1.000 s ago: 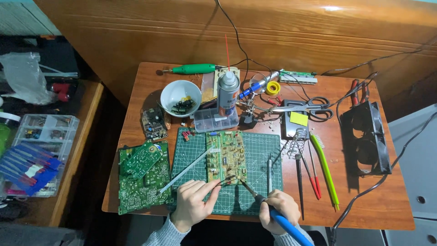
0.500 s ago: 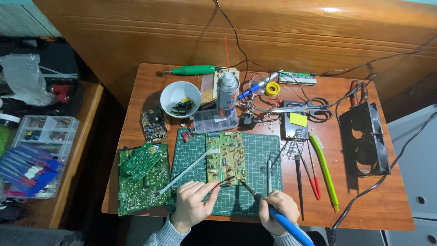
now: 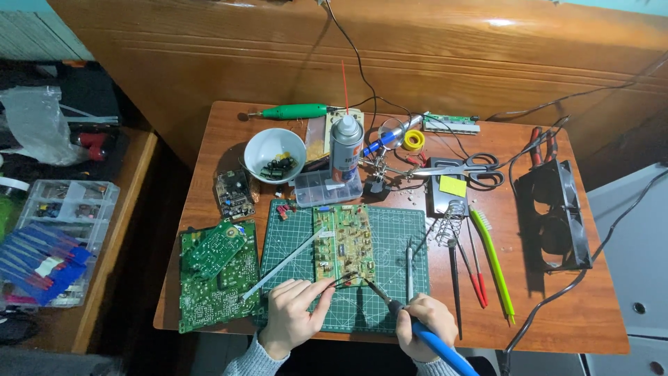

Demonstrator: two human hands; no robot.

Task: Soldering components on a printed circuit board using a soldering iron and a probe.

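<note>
A brownish circuit board (image 3: 341, 244) lies on a green cutting mat (image 3: 390, 244) in the middle of the wooden table. My left hand (image 3: 292, 322) pinches black tweezers (image 3: 342, 281) whose tips meet the board's near edge. My right hand (image 3: 428, 322) grips a blue-handled soldering iron (image 3: 410, 322); its tip touches the same near corner of the board. A thin white tube (image 3: 285, 264) runs slanted across the mat toward my left hand.
Green circuit boards (image 3: 216, 275) lie left of the mat. Behind stand a white bowl of parts (image 3: 275, 154), a spray can (image 3: 346, 146), a clear box (image 3: 327, 188), scissors (image 3: 466, 167). A black fan (image 3: 553, 212) and long tools (image 3: 490, 264) sit right; a parts organizer (image 3: 56, 237) left.
</note>
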